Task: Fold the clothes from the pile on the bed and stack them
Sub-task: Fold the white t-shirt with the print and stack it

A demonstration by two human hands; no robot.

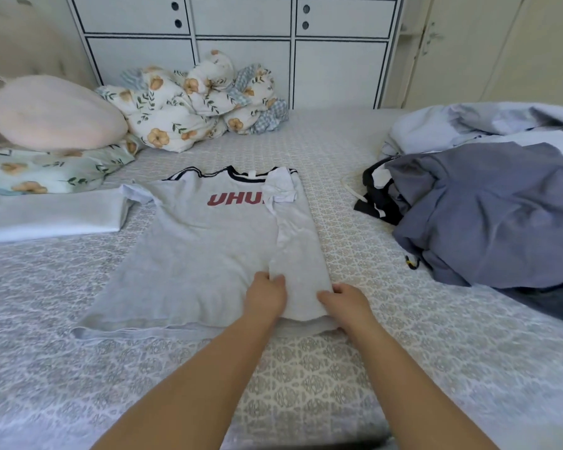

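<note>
1. The grey t-shirt (195, 254) lies face up in the middle of the bed (355, 241), red lettering showing, neck at the far end. Its right side is already folded in over the body.
2. Left hand (265, 298) rests on the inner edge of that folded strip near the hem; whether the fingers pinch it or just press, can't tell. Right hand (346, 303) sits at the strip's outer near corner, fingers curled around the cloth edge.
3. So I'd say we're mid-fold on this shirt. Next move probably calls for bringing the left side and sleeve in to match, then folding it in half.
4. A folded white piece (49, 216) sits left; the pile (488, 209) still waits on the right.
</note>
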